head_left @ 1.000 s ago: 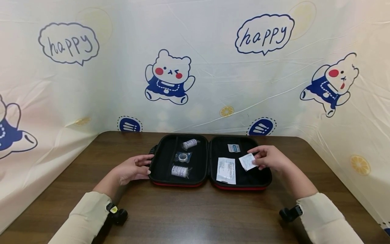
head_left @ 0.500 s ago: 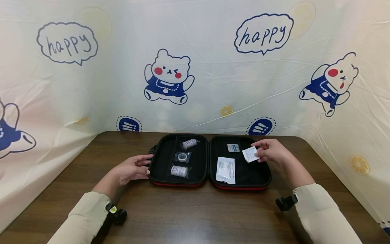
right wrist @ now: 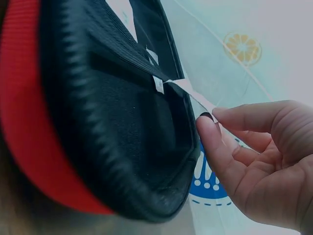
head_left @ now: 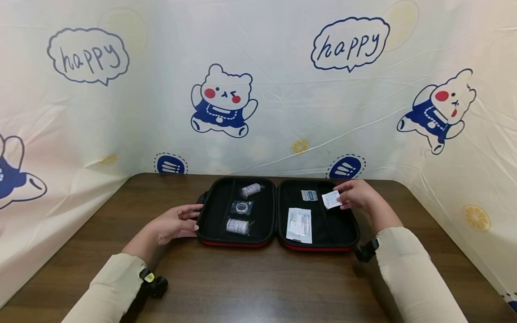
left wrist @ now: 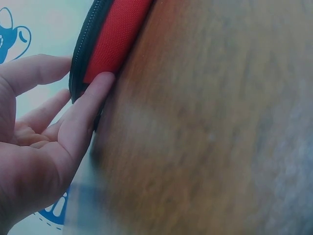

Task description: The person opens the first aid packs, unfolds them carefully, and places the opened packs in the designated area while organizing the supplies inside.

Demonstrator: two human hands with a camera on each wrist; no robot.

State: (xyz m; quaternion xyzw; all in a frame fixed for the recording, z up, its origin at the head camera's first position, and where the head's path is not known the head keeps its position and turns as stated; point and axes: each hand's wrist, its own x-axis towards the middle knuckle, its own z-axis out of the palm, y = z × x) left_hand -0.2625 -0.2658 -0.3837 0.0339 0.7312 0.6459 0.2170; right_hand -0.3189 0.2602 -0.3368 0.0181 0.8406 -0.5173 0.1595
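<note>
A black-lined zip case [head_left: 214, 215] with a red outer shell lies unfolded on the table. My left hand [head_left: 177, 223] holds its left edge near the front corner; in the left wrist view the thumb presses the red side [left wrist: 115, 44] and a finger touches the zipped rim. Above the right half, my right hand [head_left: 357, 195] pinches a small white printed sachet [head_left: 330, 199] between thumb and fingers, close to the dark elastic band [head_left: 329, 222]. The right wrist view shows this sachet [right wrist: 188, 89] edge-on, reaching toward the band; whether it is under it I cannot tell.
The left half holds two wrapped bandage rolls, one at the back [head_left: 251, 190] and one in front [head_left: 238, 226], with a bagged tape roll [head_left: 241, 207] between. A small blue-and-white sachet [head_left: 309, 195] and a larger white packet [head_left: 299, 225] lie in the right half. A printed cloth [head_left: 282, 112] hangs behind.
My right hand has carried the small sachet toward the back of the case's right half, slightly to the right, beside the elastic band. The left hand stays at the case's edge.
</note>
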